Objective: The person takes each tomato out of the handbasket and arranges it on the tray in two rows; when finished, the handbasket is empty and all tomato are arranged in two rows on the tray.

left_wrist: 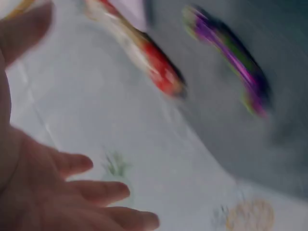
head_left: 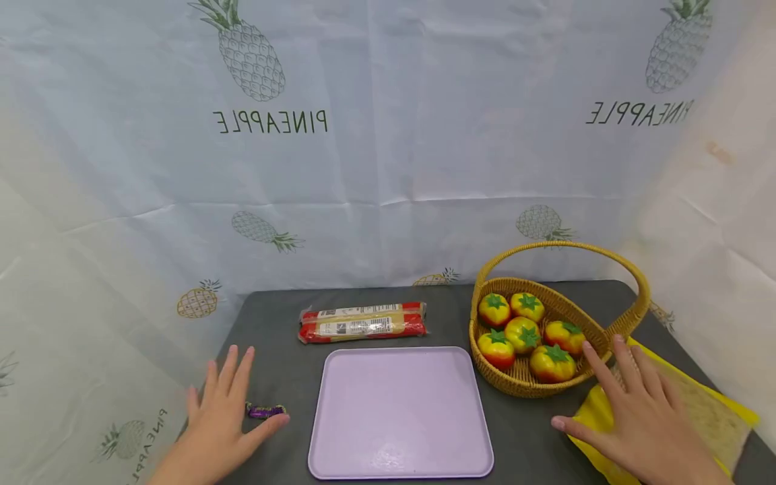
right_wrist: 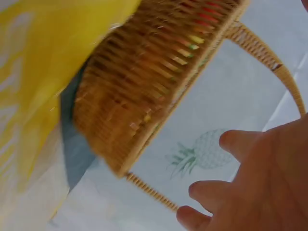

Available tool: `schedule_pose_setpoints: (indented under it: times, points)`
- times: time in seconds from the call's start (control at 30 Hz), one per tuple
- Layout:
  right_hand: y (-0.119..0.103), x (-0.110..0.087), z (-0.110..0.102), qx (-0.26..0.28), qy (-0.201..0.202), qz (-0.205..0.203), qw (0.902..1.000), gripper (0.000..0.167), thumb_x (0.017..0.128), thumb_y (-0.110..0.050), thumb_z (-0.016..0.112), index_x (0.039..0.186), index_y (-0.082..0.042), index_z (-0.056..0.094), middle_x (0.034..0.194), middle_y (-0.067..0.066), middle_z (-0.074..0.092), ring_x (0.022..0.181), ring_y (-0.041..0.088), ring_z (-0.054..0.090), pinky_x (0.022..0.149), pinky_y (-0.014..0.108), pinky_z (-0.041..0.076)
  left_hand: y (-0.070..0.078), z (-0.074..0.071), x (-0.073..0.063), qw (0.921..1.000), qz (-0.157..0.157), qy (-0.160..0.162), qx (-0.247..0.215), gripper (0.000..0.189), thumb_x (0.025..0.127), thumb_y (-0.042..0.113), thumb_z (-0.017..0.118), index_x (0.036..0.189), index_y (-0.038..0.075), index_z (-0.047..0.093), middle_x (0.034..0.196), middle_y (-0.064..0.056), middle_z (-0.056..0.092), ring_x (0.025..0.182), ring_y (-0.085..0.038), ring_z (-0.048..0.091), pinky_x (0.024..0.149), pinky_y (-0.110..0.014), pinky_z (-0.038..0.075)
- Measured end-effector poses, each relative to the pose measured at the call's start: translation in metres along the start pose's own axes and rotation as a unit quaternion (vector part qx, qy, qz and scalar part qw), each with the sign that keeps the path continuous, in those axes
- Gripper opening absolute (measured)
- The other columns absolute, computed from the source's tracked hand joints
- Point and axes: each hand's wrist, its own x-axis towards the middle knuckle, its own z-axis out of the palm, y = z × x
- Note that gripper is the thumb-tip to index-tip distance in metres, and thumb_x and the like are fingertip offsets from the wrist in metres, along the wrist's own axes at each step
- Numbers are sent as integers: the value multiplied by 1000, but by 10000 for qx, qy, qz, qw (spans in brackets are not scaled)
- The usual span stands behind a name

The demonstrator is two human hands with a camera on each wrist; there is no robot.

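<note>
My left hand [head_left: 219, 424] hovers with spread fingers at the table's left side, holding nothing. Close by its thumb lies a small purple-wrapped candy [head_left: 265, 411], also seen in the left wrist view as a purple wrapper [left_wrist: 231, 60]. On the right, my right hand [head_left: 645, 421] is spread over a yellow bag [head_left: 597, 417] with a pale, see-through front; whether it touches the bag I cannot tell. Just beyond its fingertips stands a wicker basket [head_left: 515, 387] with a tall handle, holding several yellow-red persimmon-like fruits [head_left: 523, 331] with green leafy tops.
A lilac tray [head_left: 400, 411] lies in the middle of the dark grey table [head_left: 273, 323]. Behind it rests a red and clear packet of noodle-like sticks [head_left: 364, 323]. A white cloth with pineapple prints [head_left: 388, 155] hangs around the back and sides.
</note>
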Motion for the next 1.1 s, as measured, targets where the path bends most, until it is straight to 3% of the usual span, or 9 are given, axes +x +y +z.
schedule_pose_setpoints:
  times: [0.1,0.17,0.23,0.37,0.47,0.63,0.7,1.1]
  points:
    - [-6,9,-8,397,-153,-153,9990,127,86,-82,71,176,-21,5,179,28,-14,162,60,-11,113,91,10,19,7,3,9986,72,162,-504,114,95,63,76,174,11,12,178,-27,20,157,-62,28,113,-86,32]
    - [-10,13,-13,609,-169,-189,9978,123,88,-78,72,176,-20,10,179,29,-8,161,63,1,110,92,14,32,14,10,9964,-11,72,-841,107,96,62,75,172,9,22,174,-25,32,151,-52,46,109,-71,51]
    - [-13,18,-16,822,-59,-237,9963,117,88,-73,76,174,-17,21,178,33,3,156,67,15,109,93,17,42,22,18,9915,-183,-125,-1282,99,98,56,76,170,8,29,170,-23,41,141,-44,60,101,-58,60]
    - [-18,28,-19,811,202,-211,9963,103,88,-69,79,163,-6,46,167,41,31,142,70,39,105,89,33,52,39,38,9783,-715,-609,-1847,88,100,39,79,167,4,34,160,-25,53,116,-35,76,85,-46,67]
    - [-22,36,-18,853,87,-156,9962,94,91,-67,78,155,-2,55,159,42,43,134,68,49,102,83,44,47,51,48,9718,-1060,-712,-1984,82,100,27,78,164,-2,37,149,-29,60,103,-29,79,78,-42,67]
    - [-28,49,-17,1023,-92,-90,9947,80,95,-53,81,149,3,60,149,38,55,127,61,59,98,75,52,39,64,50,9460,-1647,-713,-2699,71,101,21,75,159,-4,43,140,-32,63,90,-23,78,67,-36,67]
    - [-30,54,-16,1048,-112,-68,9944,76,94,-47,83,147,3,62,146,37,58,125,59,61,97,74,54,39,66,48,9395,-1752,-676,-2865,65,102,21,73,157,-4,47,135,-31,65,88,-22,78,66,-36,68]
    - [-31,66,-9,980,-384,198,9942,69,92,-41,85,140,6,66,131,37,67,107,54,69,84,68,58,47,73,53,9492,-1608,-633,-2630,45,101,12,70,143,-1,63,121,-21,72,84,-19,74,64,-35,67]
